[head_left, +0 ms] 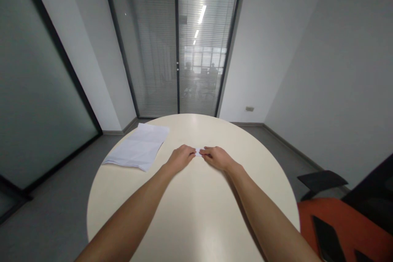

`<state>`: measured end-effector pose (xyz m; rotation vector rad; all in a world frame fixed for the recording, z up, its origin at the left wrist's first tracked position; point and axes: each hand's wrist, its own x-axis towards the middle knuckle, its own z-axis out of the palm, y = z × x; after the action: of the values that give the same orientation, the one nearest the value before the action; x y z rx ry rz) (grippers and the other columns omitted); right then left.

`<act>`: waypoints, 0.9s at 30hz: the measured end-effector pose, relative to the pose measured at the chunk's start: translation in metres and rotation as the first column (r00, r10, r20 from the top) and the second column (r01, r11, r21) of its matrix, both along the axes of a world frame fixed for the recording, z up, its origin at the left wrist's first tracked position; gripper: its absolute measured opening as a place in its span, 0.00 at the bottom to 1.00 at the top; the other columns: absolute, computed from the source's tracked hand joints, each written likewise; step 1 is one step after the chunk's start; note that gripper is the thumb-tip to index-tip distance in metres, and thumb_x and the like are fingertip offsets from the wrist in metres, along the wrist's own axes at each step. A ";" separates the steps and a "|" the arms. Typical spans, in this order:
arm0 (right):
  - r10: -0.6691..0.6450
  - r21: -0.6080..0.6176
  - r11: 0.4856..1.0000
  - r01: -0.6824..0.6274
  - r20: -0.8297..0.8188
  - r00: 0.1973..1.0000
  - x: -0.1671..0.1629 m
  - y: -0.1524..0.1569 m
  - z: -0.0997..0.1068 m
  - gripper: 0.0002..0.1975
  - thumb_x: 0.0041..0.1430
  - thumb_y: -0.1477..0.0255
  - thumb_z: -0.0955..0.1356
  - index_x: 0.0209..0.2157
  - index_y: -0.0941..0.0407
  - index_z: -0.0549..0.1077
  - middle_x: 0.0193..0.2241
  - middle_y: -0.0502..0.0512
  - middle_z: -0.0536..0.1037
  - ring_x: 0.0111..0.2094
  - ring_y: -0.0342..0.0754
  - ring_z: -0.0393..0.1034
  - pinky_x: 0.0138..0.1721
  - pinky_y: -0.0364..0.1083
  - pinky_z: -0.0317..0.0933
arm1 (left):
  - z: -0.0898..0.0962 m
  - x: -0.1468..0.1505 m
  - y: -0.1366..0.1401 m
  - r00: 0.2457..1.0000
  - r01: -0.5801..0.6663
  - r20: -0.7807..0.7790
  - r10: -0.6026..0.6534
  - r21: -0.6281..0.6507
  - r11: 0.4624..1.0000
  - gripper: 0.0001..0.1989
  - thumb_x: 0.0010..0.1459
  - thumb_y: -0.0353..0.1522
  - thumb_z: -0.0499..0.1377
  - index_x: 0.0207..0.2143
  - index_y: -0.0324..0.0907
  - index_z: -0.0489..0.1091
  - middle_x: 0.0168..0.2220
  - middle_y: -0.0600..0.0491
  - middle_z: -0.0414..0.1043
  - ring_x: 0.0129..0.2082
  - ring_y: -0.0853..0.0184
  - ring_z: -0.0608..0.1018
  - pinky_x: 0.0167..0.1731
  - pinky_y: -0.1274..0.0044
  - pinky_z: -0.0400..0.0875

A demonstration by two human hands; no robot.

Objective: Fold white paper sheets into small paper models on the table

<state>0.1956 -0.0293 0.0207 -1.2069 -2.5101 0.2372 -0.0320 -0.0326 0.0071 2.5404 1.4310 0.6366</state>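
Note:
Between my two hands, on the round cream table (196, 196), lies a small white piece of paper (198, 152), mostly covered by my fingers. My left hand (181, 157) grips its left end, fingers closed together. From the other side my right hand (217, 157) has its fingers and thumb pressed on the right end. Whether the paper is folded is too small to tell. Farther left on the table, apart from my hands, are large white sheets of paper (138, 145) with creases, lying flat.
An orange chair (344, 225) with black armrests stands at the right of the table, a dark flat object (328, 237) over its seat. Beyond the table's far edge are glass doors with blinds (147, 49). A frosted glass panel (39, 90) is at the left.

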 end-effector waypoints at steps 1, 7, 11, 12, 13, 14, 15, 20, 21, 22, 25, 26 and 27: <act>-0.005 0.005 1.000 0.005 0.004 1.000 0.001 0.000 0.001 0.17 0.65 0.72 0.65 0.51 0.48 0.80 0.51 0.53 0.81 0.52 0.54 0.75 0.52 0.47 0.66 | 0.000 0.000 0.000 1.000 0.000 0.001 0.000 0.001 1.000 0.13 0.67 0.34 0.56 0.50 0.47 0.77 0.49 0.50 0.79 0.52 0.60 0.77 0.51 0.73 0.69; -0.002 0.017 1.000 0.002 0.013 1.000 0.002 -0.001 0.003 0.16 0.65 0.72 0.64 0.50 0.48 0.80 0.46 0.53 0.83 0.43 0.50 0.78 0.43 0.44 0.64 | -0.001 0.000 0.000 1.000 0.011 0.000 -0.011 0.024 1.000 0.13 0.68 0.34 0.55 0.49 0.46 0.77 0.49 0.50 0.80 0.51 0.60 0.78 0.50 0.72 0.70; -0.011 0.018 1.000 0.011 0.002 1.000 0.002 -0.002 0.004 0.16 0.66 0.71 0.64 0.49 0.50 0.80 0.44 0.54 0.83 0.40 0.50 0.78 0.41 0.44 0.64 | -0.001 0.000 0.000 1.000 0.006 0.000 -0.006 0.029 1.000 0.14 0.68 0.34 0.55 0.49 0.46 0.77 0.49 0.50 0.80 0.51 0.60 0.78 0.50 0.72 0.70; -0.019 0.017 1.000 0.019 -0.003 1.000 0.003 -0.001 0.004 0.15 0.66 0.71 0.64 0.49 0.50 0.80 0.44 0.54 0.84 0.40 0.50 0.78 0.41 0.44 0.64 | 0.000 0.000 0.000 1.000 0.003 -0.001 -0.003 0.029 1.000 0.14 0.68 0.34 0.55 0.49 0.46 0.77 0.49 0.50 0.80 0.51 0.60 0.78 0.50 0.72 0.70; -0.027 0.016 1.000 0.027 -0.008 1.000 0.003 -0.001 0.003 0.15 0.66 0.70 0.64 0.49 0.51 0.80 0.44 0.54 0.84 0.40 0.50 0.78 0.41 0.44 0.64 | 0.000 0.000 0.000 1.000 0.000 -0.002 0.001 0.029 1.000 0.14 0.68 0.34 0.55 0.49 0.46 0.77 0.49 0.50 0.80 0.51 0.60 0.78 0.51 0.72 0.70; -0.034 0.015 0.999 0.034 -0.012 0.999 0.003 0.000 0.002 0.15 0.66 0.69 0.65 0.48 0.51 0.81 0.43 0.54 0.84 0.40 0.50 0.78 0.41 0.44 0.64 | 0.001 0.000 -0.001 1.000 -0.004 -0.004 0.004 0.028 1.000 0.14 0.68 0.33 0.55 0.49 0.46 0.77 0.49 0.50 0.80 0.51 0.61 0.78 0.51 0.72 0.70; -0.038 0.013 0.999 0.038 -0.013 0.999 0.004 0.001 0.002 0.14 0.67 0.69 0.65 0.48 0.51 0.81 0.43 0.54 0.84 0.40 0.50 0.78 0.41 0.44 0.65 | 0.002 0.000 -0.001 1.000 -0.008 -0.007 0.008 0.027 1.000 0.13 0.68 0.33 0.55 0.49 0.46 0.77 0.48 0.50 0.80 0.50 0.61 0.78 0.50 0.72 0.70; -0.033 0.010 0.999 0.033 -0.006 0.999 0.005 0.005 0.000 0.14 0.67 0.68 0.65 0.46 0.50 0.82 0.43 0.54 0.84 0.42 0.51 0.79 0.43 0.45 0.66 | 0.005 0.001 -0.003 0.999 -0.019 -0.034 0.020 0.026 0.999 0.13 0.67 0.34 0.55 0.47 0.46 0.78 0.47 0.51 0.80 0.49 0.60 0.79 0.48 0.73 0.70; -0.033 0.010 0.999 0.033 -0.008 0.999 0.005 0.005 0.000 0.14 0.68 0.68 0.64 0.46 0.50 0.82 0.43 0.54 0.84 0.42 0.51 0.79 0.43 0.45 0.66 | 0.005 0.001 -0.003 0.999 -0.017 -0.039 0.018 0.027 0.999 0.12 0.67 0.34 0.56 0.47 0.46 0.78 0.47 0.51 0.80 0.49 0.61 0.79 0.48 0.73 0.70; -0.034 0.010 0.999 0.034 -0.010 0.999 0.005 0.005 0.000 0.14 0.68 0.67 0.64 0.46 0.50 0.82 0.43 0.54 0.84 0.42 0.51 0.79 0.44 0.45 0.66 | 0.006 0.001 -0.003 0.999 -0.016 -0.044 0.017 0.029 0.999 0.12 0.67 0.34 0.56 0.46 0.46 0.78 0.47 0.51 0.80 0.48 0.61 0.79 0.47 0.73 0.70; -0.041 0.017 0.999 0.041 -0.007 0.999 0.004 0.004 0.001 0.14 0.68 0.67 0.64 0.46 0.50 0.82 0.44 0.54 0.84 0.43 0.51 0.79 0.45 0.44 0.66 | 0.007 0.002 -0.004 0.998 -0.024 -0.049 0.026 0.032 0.999 0.11 0.67 0.33 0.56 0.45 0.45 0.78 0.45 0.51 0.80 0.47 0.61 0.79 0.46 0.74 0.70; -0.046 0.020 0.999 0.046 -0.005 0.999 0.004 0.003 0.002 0.14 0.68 0.67 0.64 0.46 0.50 0.81 0.44 0.54 0.84 0.43 0.51 0.78 0.45 0.44 0.66 | 0.008 0.002 -0.004 0.998 -0.028 -0.050 0.029 0.032 0.999 0.11 0.67 0.33 0.56 0.44 0.45 0.78 0.45 0.52 0.80 0.47 0.61 0.79 0.45 0.74 0.70; -0.051 0.021 0.998 0.051 -0.002 0.999 0.003 0.003 0.002 0.14 0.68 0.68 0.64 0.46 0.50 0.81 0.44 0.54 0.84 0.43 0.51 0.78 0.44 0.44 0.66 | 0.008 0.002 -0.004 0.998 -0.030 -0.050 0.031 0.032 0.999 0.11 0.67 0.33 0.55 0.44 0.45 0.78 0.44 0.52 0.80 0.46 0.62 0.79 0.44 0.75 0.70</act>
<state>0.1989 -0.0267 0.0227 -1.2607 -2.4704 0.1982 -0.0301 -0.0368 0.0154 2.5813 1.4903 0.6080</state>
